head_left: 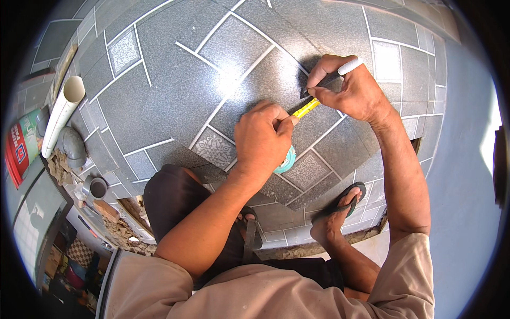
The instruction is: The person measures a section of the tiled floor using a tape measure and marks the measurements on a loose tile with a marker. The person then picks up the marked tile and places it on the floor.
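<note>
Over grey white-lined floor tiles point(340, 146): left hand point(264, 135) pinching yellow tape-measure blade point(306, 109), right hand point(348, 93) gripping black white-ended marker point(331, 80).

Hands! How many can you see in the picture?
2. The left hand is in the middle, pinching a yellow measuring tape. The right hand is farther right, holding a black-and-white marker. No other hands show.
</note>
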Action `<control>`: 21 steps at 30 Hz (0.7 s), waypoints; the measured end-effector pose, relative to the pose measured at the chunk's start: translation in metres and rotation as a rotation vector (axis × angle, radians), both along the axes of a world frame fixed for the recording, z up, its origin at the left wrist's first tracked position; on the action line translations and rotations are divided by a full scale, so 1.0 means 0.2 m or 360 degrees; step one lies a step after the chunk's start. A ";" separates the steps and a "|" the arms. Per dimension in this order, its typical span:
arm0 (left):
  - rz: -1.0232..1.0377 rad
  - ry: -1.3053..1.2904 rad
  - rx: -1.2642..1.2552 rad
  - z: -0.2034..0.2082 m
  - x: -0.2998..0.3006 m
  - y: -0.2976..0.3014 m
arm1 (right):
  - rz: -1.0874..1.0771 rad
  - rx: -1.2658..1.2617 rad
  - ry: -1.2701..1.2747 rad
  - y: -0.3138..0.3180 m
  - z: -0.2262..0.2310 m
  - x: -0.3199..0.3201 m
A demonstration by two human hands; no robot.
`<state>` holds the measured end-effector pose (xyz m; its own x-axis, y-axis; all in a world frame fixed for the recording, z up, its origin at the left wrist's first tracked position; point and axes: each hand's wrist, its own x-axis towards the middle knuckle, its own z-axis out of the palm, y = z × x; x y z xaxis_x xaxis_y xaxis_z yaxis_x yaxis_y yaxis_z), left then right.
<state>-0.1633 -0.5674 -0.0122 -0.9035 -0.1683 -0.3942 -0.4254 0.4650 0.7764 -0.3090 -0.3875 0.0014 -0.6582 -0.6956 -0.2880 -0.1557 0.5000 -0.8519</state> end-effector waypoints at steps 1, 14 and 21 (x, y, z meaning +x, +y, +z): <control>-0.0005 0.0033 -0.0006 -0.01 0.00 0.00 | 0.0008 -0.0011 0.0007 0.00 -0.01 0.00; -0.0044 0.0015 0.0010 0.02 -0.01 0.00 | -0.0125 -0.0065 -0.0073 0.00 0.00 0.02; -0.0055 -0.0016 -0.0004 0.01 0.01 -0.01 | -0.0210 -0.0074 -0.0212 -0.02 0.01 0.04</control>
